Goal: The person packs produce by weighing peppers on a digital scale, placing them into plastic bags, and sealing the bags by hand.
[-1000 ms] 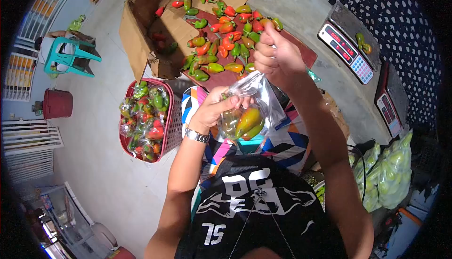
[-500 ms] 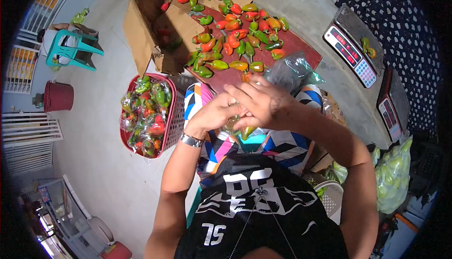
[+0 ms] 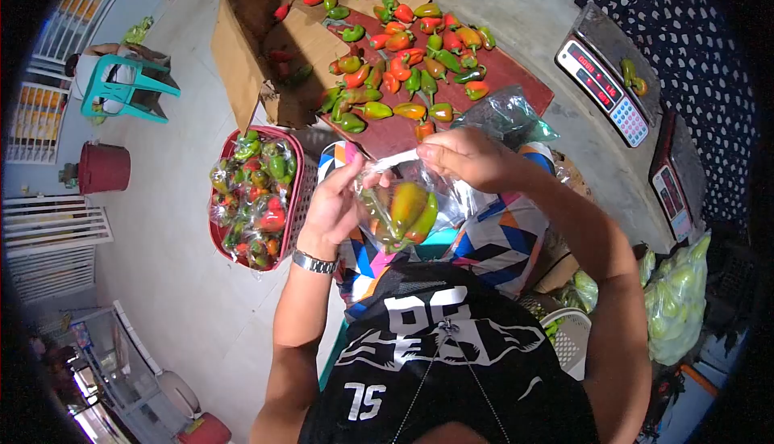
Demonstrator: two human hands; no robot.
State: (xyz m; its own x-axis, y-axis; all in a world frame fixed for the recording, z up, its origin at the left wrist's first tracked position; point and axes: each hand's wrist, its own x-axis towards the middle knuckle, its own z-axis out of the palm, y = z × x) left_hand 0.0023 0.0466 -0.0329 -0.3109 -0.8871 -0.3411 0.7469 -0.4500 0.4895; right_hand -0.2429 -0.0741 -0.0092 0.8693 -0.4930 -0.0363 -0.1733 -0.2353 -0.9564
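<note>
A clear plastic bag of peppers hangs over my lap, with green and orange-green peppers inside. At its left edge my left hand grips the plastic, some fingertips showing near the bag's mouth. My right hand pinches the other end of the bag's top, which is stretched into a whitish band between both hands. Just beyond, loose red, orange and green peppers lie on a dark red board. Folded clear plastic bags rest on the board's near right corner.
To the left stands a pink basket full of bagged peppers. An open cardboard box lies at the back left. Two digital scales are on the right, one carrying peppers. A bag of green produce sits at lower right.
My hands have moved apart from being close together over the bag. The bag of peppers now shows between them, its top pulled taut sideways.
</note>
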